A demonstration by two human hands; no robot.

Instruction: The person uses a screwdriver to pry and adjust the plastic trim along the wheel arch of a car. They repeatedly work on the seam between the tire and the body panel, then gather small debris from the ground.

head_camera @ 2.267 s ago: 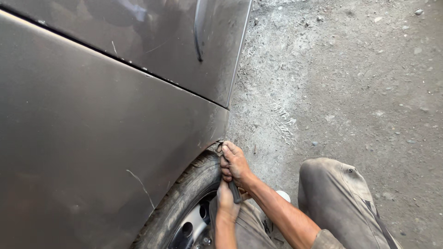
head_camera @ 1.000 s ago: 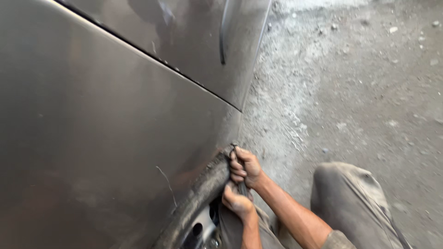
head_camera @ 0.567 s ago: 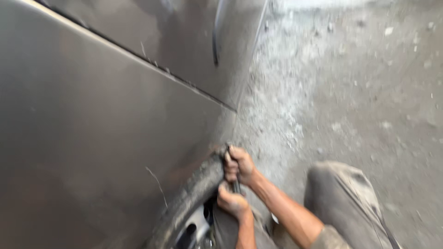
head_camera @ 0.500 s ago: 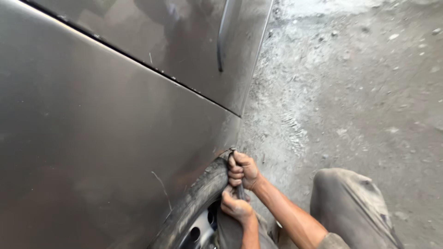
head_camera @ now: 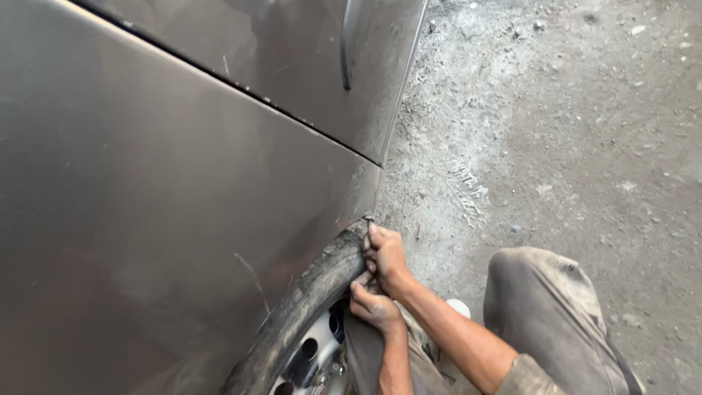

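the person is crouching beside a grey-brown car, and both hands are working at the rear lip of the wheel arch, right where the tyre is meeting the fender panel. the right hand is sitting higher, fingers curled tight into a fist around a thin dark tool; only its small tip is showing above the knuckles, touching the arch edge, so its exact kind is hard to tell. the left hand is lying just below, fingers folded closed and pressing against the right wrist and the tyre's shoulder; whether it is gripping the lower end of the same tool cannot be told.

the tyre is looking worn and dusty, its black rubber greyed with dirt, curving down to a silver wheel with round holes. the fender panel is showing dull paint, fine scratches and one pale scuff near the arch. a door seam is running diagonally above. the person's dirty grey trouser knee is resting over gritty, pebbled ground.
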